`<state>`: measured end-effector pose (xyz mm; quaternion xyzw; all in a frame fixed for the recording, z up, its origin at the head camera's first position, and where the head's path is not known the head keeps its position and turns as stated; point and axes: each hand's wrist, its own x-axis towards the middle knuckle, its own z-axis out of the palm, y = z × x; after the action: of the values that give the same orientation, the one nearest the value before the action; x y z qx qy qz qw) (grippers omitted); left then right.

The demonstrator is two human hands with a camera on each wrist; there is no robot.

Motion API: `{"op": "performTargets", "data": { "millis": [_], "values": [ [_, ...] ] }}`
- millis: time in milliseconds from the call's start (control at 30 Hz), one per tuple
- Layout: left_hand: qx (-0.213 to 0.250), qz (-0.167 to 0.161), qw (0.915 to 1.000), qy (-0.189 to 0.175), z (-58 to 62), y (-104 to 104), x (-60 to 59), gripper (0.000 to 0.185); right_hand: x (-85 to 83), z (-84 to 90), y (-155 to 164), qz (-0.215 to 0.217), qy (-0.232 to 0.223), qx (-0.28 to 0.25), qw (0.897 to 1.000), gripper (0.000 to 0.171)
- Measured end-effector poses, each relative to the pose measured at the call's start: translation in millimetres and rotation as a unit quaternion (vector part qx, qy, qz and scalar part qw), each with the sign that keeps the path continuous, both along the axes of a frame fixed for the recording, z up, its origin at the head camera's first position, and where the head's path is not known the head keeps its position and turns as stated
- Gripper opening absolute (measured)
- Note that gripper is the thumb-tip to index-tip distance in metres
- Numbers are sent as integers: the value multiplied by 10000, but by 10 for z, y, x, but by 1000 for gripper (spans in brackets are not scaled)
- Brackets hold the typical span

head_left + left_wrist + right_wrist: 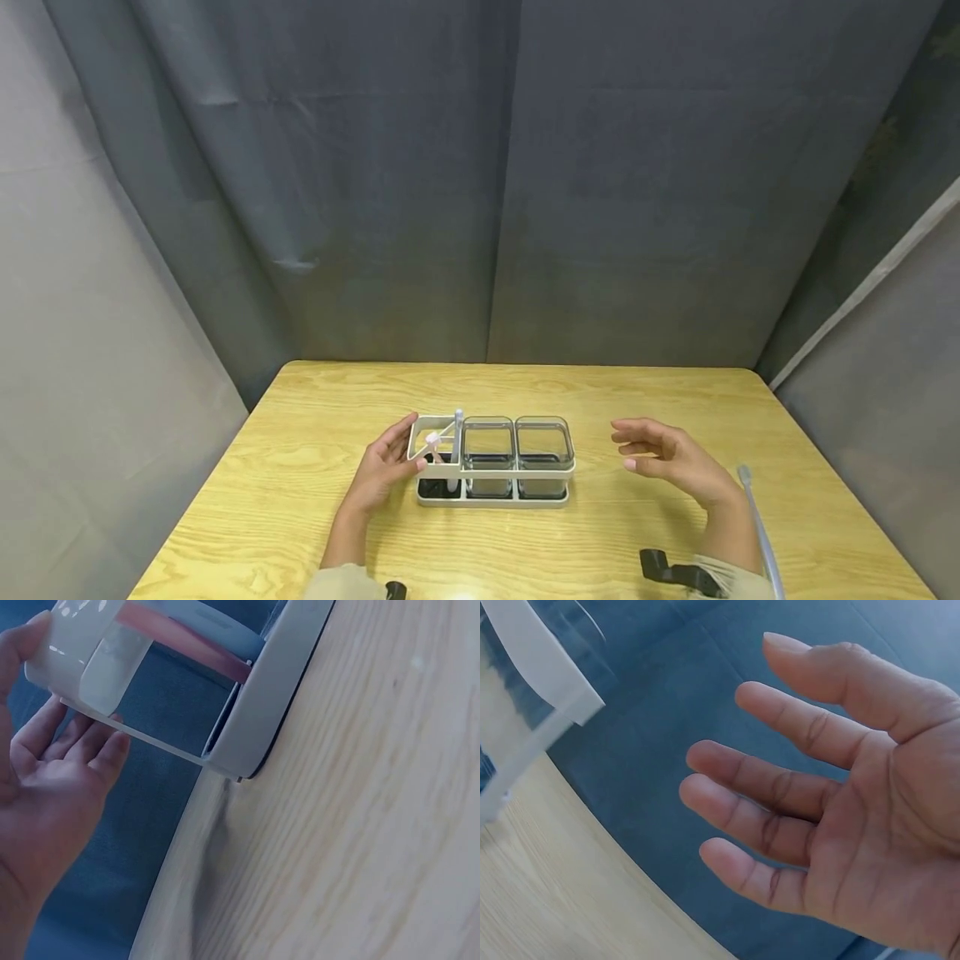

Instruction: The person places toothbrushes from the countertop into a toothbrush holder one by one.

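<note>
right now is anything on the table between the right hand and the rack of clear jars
Nothing: in the head view only bare wooden table separates the open right hand from the rack.

I can read no text, label, brand, number or sign anywhere: not on the white rack [491,487] at the frame's centre, its clear containers [516,454], or the table [300,467].
</note>
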<state>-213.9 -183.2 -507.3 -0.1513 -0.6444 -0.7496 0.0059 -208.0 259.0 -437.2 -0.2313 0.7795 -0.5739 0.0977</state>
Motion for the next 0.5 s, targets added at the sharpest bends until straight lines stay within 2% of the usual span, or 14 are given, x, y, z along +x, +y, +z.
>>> {"op": "performTargets", "data": {
  "millis": [300,500],
  "values": [
    [-237,-5,9997,47,-29,-8,-4,70,120,-69,245,-252,-259,39,9993,47],
    [-260,-21,9996,69,-1,-6,-9,70,179,-123,433,-509,-557,107,9971,47]
  ]
}}
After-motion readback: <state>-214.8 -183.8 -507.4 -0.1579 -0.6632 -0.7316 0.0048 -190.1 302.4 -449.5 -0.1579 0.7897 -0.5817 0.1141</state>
